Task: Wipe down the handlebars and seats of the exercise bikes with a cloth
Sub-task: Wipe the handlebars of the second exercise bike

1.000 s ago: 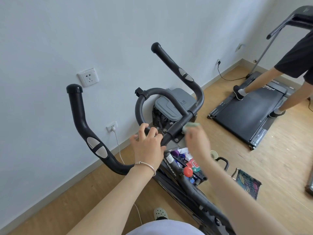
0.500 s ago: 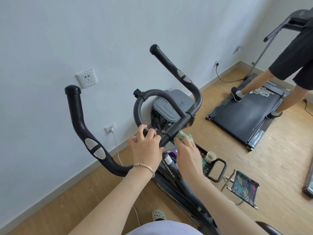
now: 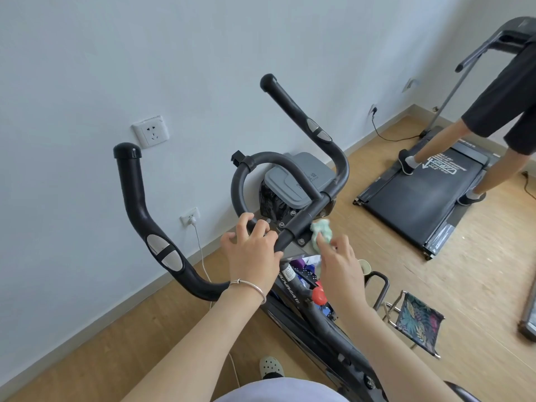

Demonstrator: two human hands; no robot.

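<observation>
views: one, head-worn, wide-angle
position: above and just behind the handlebars [image 3: 301, 221]
facing: forward and down, at the wall [image 3: 87, 68] and floor [image 3: 116, 343]
angle: oblique to the wall; wall-floor line runs diagonally, lower left to upper right
range: close; forearms enter from the bottom edge, left hand [image 3: 251, 256] and right hand [image 3: 339, 268] mid-frame
far edge: treadmill [image 3: 420, 204] at upper right, well apart from the handlebars

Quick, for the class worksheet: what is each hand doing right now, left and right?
The left hand is closed, fingers curled over the handlebars.
The right hand is closed, pinching the green cloth.
</observation>
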